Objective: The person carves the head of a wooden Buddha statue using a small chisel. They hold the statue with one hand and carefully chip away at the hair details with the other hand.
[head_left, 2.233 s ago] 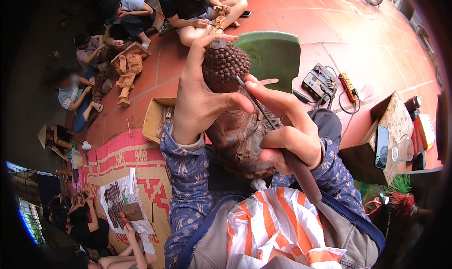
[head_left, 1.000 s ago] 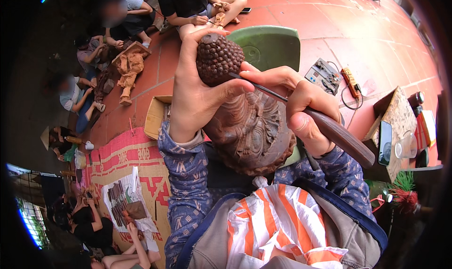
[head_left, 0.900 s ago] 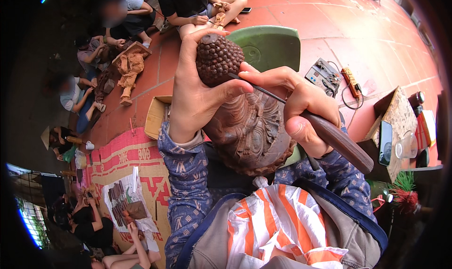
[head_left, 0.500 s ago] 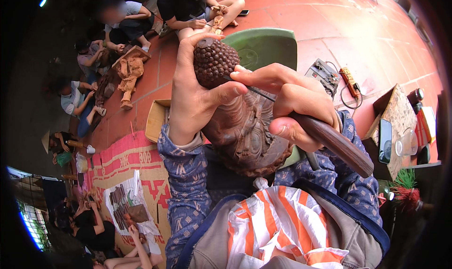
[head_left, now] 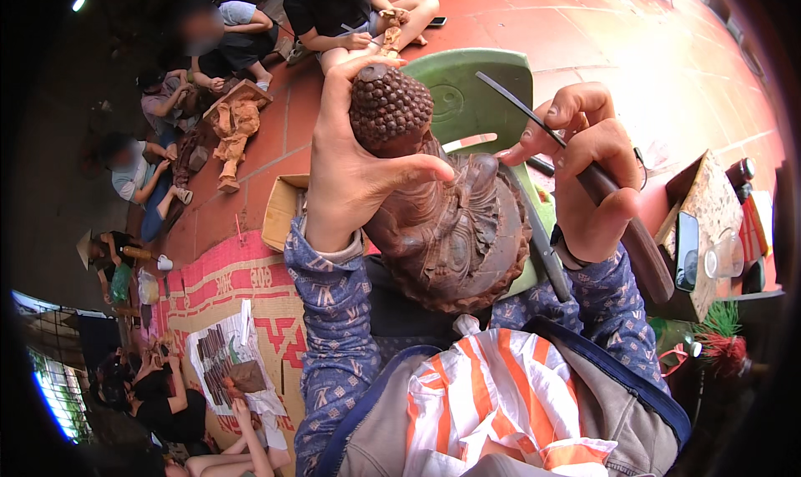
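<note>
Head view only. Our left hand (head_left: 346, 168) is clasped round the head of the dark carved statue (head_left: 455, 243), palm at its back, thumb laid out across the neck area. We read that as steadying: a rounded head would turn under a blade, so we brace it from the far side. Statue sits in front of us, by the green chair (head_left: 492, 72), well below the backrest's top edge; what its base rests on is hidden. Our right hand (head_left: 594, 172) pinches the carving tool (head_left: 630, 235) between thumb and fingers near where blade meets handle, probably for fine control of the tip. One fingertip points out near the statue's shoulder; whether it touches, we can't tell.

Side stuff: phone (head_left: 687, 252) lies by the left edge of the counter (head_left: 705, 193), with a clear cup (head_left: 726, 256) to its right, likely parked there to stay out of our way. Open box (head_left: 279, 214) stands at the mat's (head_left: 229, 277) upper right corner.

Versus half a second ago: tool tip was against the statue just under the knobbly curls; now it's off, pointing up over the chair back. Right hand has pulled away rightward. Left grip basically unchanged.
</note>
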Demonstrator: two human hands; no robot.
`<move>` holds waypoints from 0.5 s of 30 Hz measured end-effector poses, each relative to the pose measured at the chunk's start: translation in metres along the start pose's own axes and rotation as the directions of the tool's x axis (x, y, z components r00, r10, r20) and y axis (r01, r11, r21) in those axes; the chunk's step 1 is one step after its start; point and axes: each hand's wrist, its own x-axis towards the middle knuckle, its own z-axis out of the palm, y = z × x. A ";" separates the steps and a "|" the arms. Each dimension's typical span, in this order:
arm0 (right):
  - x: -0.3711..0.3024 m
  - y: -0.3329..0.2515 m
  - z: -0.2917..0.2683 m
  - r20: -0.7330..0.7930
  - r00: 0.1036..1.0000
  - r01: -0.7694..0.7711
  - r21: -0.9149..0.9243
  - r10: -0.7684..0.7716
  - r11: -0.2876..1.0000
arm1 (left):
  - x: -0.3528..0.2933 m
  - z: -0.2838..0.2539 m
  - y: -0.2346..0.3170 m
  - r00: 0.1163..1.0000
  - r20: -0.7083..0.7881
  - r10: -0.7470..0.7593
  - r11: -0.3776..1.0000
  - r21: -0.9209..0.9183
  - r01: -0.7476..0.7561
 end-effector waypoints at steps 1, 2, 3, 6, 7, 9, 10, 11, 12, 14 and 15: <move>-0.006 0.000 0.003 -0.057 0.998 -0.016 0.021 0.017 1.000 | 0.000 0.000 0.000 1.000 0.000 0.005 1.000 -0.003 -0.005; -0.013 -0.004 0.006 -0.084 0.996 -0.041 0.000 0.041 0.999 | 0.001 0.000 -0.001 1.000 0.001 0.009 1.000 -0.005 -0.009; -0.017 -0.006 0.007 -0.111 0.992 -0.066 -0.020 0.063 0.998 | 0.001 0.000 -0.001 1.000 0.001 0.014 1.000 -0.008 -0.014; -0.025 0.001 0.001 0.090 0.991 0.112 -0.208 -0.095 0.972 | 0.001 0.001 0.000 1.000 0.000 -0.009 0.999 -0.049 0.009; -0.028 -0.002 0.000 0.130 0.989 0.095 -0.229 -0.066 0.969 | 0.000 0.001 0.000 1.000 -0.007 -0.027 0.996 -0.082 0.026; -0.032 -0.001 0.004 0.200 0.980 0.051 -0.214 -0.007 0.976 | -0.002 0.001 0.002 0.995 -0.028 -0.097 0.972 -0.217 0.088; -0.035 0.001 0.006 0.213 0.977 0.042 -0.183 -0.002 0.982 | -0.001 0.002 0.001 0.995 -0.025 -0.093 0.972 -0.220 0.085; -0.037 0.005 0.008 0.219 0.976 0.046 -0.126 -0.017 0.991 | -0.001 0.002 0.000 0.996 -0.021 -0.089 0.972 -0.221 0.082; -0.040 0.010 0.011 0.225 0.974 0.050 -0.068 -0.033 0.996 | 0.000 0.002 -0.001 0.996 -0.019 -0.085 0.972 -0.222 0.079; -0.036 0.016 0.011 0.286 0.956 0.074 0.000 -0.071 0.997 | 0.000 0.003 -0.001 0.996 -0.018 -0.092 0.967 -0.240 0.085; -0.035 0.018 0.011 0.318 0.945 0.074 0.017 -0.075 0.997 | 0.000 0.003 -0.002 0.995 -0.017 -0.096 0.964 -0.249 0.088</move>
